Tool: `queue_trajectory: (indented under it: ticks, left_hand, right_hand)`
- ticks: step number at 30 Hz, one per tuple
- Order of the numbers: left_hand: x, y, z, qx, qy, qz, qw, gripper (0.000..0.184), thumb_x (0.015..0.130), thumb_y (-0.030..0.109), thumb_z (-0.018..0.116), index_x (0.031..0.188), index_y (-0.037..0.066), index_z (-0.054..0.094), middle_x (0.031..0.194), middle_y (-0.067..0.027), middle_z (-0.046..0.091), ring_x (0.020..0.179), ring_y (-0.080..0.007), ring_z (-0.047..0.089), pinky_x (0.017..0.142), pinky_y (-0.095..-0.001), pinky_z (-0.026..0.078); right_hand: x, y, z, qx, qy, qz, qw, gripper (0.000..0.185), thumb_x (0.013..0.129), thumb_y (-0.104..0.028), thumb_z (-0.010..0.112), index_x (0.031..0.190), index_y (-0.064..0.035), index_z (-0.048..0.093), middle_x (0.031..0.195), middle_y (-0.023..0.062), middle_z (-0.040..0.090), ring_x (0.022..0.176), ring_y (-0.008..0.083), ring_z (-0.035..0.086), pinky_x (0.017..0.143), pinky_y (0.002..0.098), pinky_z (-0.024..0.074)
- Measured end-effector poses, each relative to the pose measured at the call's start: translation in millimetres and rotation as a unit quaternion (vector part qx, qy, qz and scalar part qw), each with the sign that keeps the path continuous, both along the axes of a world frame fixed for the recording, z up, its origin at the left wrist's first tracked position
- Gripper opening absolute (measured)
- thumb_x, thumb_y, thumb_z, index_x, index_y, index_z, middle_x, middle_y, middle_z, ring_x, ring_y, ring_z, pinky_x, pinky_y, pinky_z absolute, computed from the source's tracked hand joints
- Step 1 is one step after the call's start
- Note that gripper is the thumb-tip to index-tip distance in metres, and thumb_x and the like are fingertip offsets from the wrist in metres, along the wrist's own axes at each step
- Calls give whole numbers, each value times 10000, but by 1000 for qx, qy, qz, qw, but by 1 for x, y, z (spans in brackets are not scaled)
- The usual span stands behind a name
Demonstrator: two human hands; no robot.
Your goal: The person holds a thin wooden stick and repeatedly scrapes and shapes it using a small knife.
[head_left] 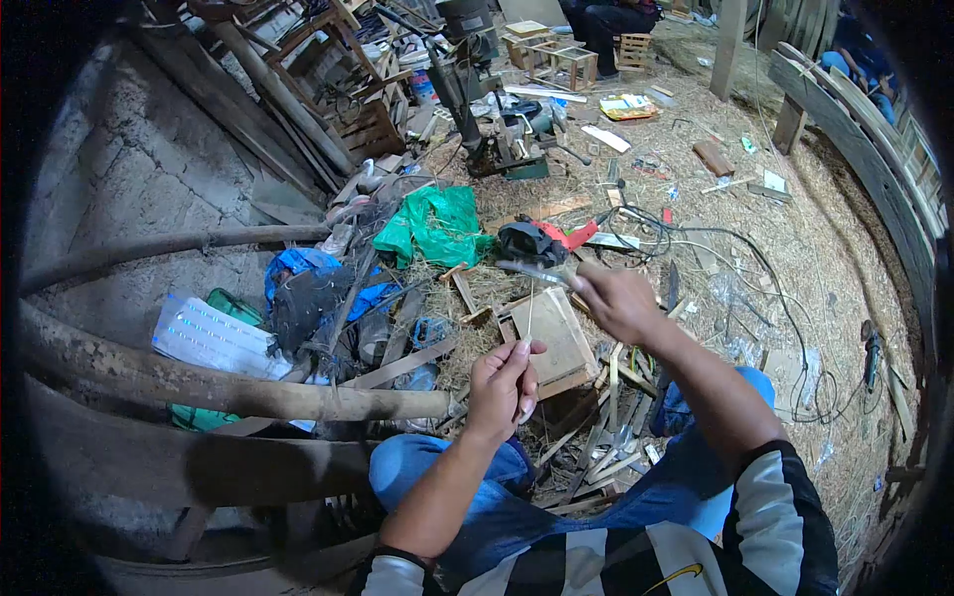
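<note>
My left hand is closed on a thin pale stick, which points upward from between thumb and fingers. My right hand grips a knife-like tool, its flat grey blade pointing left across the upper end of the stick. Whether blade and stick touch is hard to tell. Below and between my hands sits a small wooden box. Just beyond the blade lies a red and black power tool.
A green plastic bag lies left of the power tool. Farther off stands a dark metal machine. Cables cross the shavings on the right. A bamboo pole runs in from the left. Two people sit at the back.
</note>
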State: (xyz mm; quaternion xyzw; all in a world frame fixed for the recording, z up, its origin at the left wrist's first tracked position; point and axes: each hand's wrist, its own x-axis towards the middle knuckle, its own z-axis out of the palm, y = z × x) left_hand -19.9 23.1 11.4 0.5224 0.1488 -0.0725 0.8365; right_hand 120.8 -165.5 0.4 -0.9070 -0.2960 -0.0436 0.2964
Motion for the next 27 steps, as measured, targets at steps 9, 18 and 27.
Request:
queue_trajectory:
  ticks: [9,18,27]
  left_hand:
    - [-1,-1,-6,25,-19,6,999,267,1046,238,494,1005,0,608,552,20,446,391,-58,386,355,-220,316]
    - [5,5,-9,-32,-11,4,999,271,1046,237,493,975,-4,596,538,32,421,366,-63,370,346,-227,313]
    - [1,6,-4,-56,6,-25,998,275,1043,249,496,1038,-9,591,576,15,471,403,-76,418,358,-239,348]
  right_hand:
    - [-41,16,10,-22,10,132,991,350,1008,-445,429,919,-131,555,693,142,652,663,397,638,557,532,464]
    - [-14,7,-2,-37,3,67,997,384,1007,-467,425,913,-125,570,692,157,631,669,399,629,567,531,454]
    - [8,1,-9,207,163,28,964,427,999,-458,522,958,-52,646,733,107,605,680,247,592,663,376,465]
